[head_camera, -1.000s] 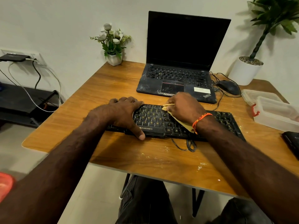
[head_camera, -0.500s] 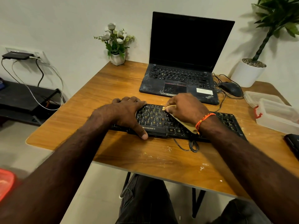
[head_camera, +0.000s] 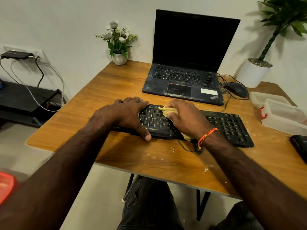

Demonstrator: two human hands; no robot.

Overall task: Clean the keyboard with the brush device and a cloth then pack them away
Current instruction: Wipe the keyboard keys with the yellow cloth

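Wiping is clearly the step in hand here. The right hand [head_camera: 186, 117] sits mid-frame with its fingers bunched round a tan cloth [head_camera: 167, 110], pressing it down onto the keys near the middle of the black keyboard [head_camera: 229, 125]. A tail of the cloth pokes out under the wrist at the keyboard's near edge, so it's wadded up rather than spread flat, probably so the folds get between the keys.

The left hand [head_camera: 131, 113] holds nothing loose. It's clamped over the keyboard's left end, fingers hooked over the far edge and thumb pressed on the near edge by the logo. My guess is that's just to stop the board sliding on the tabletop [head_camera: 126, 156] while the other hand scrubs.

The keyboard lies across the centre of the frame, in front of the open laptop [head_camera: 182, 80], with its cable looped at the near edge. Pale crumbs are scattered on the wood at lower centre, likely stuff already knocked out of the keys.

A clear lidded box [head_camera: 282, 117] with a red clip sits at right, handy for packing away later. I can't pick out the brush device anywhere for sure.
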